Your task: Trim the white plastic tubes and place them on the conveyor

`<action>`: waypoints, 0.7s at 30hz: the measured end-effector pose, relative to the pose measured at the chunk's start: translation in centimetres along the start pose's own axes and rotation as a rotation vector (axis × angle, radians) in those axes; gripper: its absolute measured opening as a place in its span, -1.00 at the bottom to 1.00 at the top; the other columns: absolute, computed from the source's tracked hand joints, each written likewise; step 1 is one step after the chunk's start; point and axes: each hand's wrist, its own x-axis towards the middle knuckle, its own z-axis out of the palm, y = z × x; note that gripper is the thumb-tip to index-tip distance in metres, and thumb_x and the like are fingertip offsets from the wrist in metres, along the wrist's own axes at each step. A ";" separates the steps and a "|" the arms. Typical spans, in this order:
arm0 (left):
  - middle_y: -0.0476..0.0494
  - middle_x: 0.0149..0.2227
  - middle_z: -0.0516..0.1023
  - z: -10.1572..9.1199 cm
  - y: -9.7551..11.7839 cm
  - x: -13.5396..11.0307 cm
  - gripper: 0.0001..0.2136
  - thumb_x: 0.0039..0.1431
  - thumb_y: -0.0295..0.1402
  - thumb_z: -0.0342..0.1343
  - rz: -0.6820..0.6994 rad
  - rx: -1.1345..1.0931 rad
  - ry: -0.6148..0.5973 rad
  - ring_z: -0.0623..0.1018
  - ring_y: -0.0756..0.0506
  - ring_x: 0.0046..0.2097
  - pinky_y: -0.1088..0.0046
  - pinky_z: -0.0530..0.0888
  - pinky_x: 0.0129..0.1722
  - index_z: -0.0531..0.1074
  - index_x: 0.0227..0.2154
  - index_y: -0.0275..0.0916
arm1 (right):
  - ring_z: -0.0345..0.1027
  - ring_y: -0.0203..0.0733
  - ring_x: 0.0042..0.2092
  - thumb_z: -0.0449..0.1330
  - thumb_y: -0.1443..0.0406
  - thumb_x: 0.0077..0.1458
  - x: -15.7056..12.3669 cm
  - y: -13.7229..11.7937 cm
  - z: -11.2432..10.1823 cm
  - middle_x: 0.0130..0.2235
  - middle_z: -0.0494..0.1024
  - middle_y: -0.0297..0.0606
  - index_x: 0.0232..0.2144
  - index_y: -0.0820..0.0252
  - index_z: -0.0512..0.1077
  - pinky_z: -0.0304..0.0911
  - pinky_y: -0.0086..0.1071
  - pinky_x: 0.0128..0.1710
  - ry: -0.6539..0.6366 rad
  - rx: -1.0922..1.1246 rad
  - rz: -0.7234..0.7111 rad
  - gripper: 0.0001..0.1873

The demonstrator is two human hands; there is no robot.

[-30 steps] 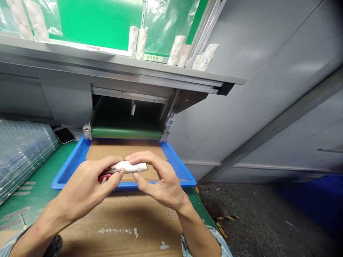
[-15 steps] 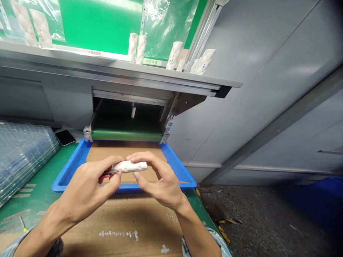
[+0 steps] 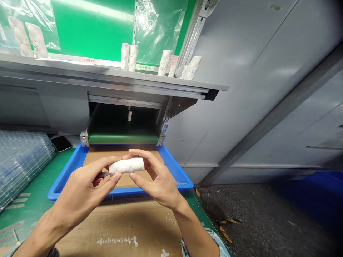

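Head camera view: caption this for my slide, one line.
Left hand holds red-handled snips against a white cylindrical part gripped by the right hand, above a blue tray.

Bare left hand point(image 3: 85, 189), bare right hand point(image 3: 158, 182); pale blue patterned sleeve point(image 3: 214, 241) on right forearm.

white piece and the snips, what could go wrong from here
The metal tips of the small pink-handled snips, held in the left hand, sit at the end of the white moulded cylinder, so a slip could gouge its surface. The right hand is bare and wraps the cylinder close by, so a slip might also nick a finger. If dropped, the cylinder would probably land in the blue tray below and could get scuffed.
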 end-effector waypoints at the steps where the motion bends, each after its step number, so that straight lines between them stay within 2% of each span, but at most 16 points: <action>1: 0.02 -0.22 0.70 0.0 0.0 0.0 -0.70 0.39 -0.14 0.14 0.001 -0.001 0.004 0.46 0.05 -0.46 0.56 0.39 -0.46 0.57 0.05 -0.12 | 0.57 -0.10 0.15 0.34 0.32 0.30 0.0 0.0 0.0 0.11 0.65 -0.13 0.25 0.06 0.40 0.48 -0.17 0.24 -0.005 0.000 0.007 -0.49; 9: 0.01 -0.24 0.68 -0.1 0.0 -0.1 -0.71 0.39 -0.15 0.16 0.011 0.013 0.009 0.44 0.04 -0.45 0.56 0.36 -0.47 0.57 0.06 -0.11 | 0.59 -0.11 0.13 0.35 0.32 0.30 -0.1 0.1 0.0 0.11 0.65 -0.15 0.25 0.04 0.40 0.51 -0.20 0.18 0.000 0.007 0.026 -0.49; 16: 0.06 -0.37 0.60 0.0 -0.4 -0.1 -0.71 0.40 -0.12 0.15 0.022 0.037 0.018 0.39 0.04 -0.50 0.54 0.29 -0.52 0.57 0.05 -0.10 | 0.59 -0.14 0.13 0.34 0.37 0.29 -0.1 0.1 0.0 0.12 0.65 -0.17 0.26 0.05 0.39 0.51 -0.23 0.20 -0.012 -0.014 0.005 -0.47; 21: 0.06 -0.32 0.64 0.2 -0.9 -0.2 -0.71 0.39 -0.07 0.15 -0.002 0.032 0.001 0.42 0.03 -0.48 0.54 0.33 -0.49 0.56 0.03 -0.07 | 0.58 -0.14 0.13 0.33 0.40 0.30 0.0 -0.1 0.1 0.13 0.64 -0.16 0.29 0.06 0.37 0.49 -0.23 0.22 -0.023 -0.019 -0.001 -0.44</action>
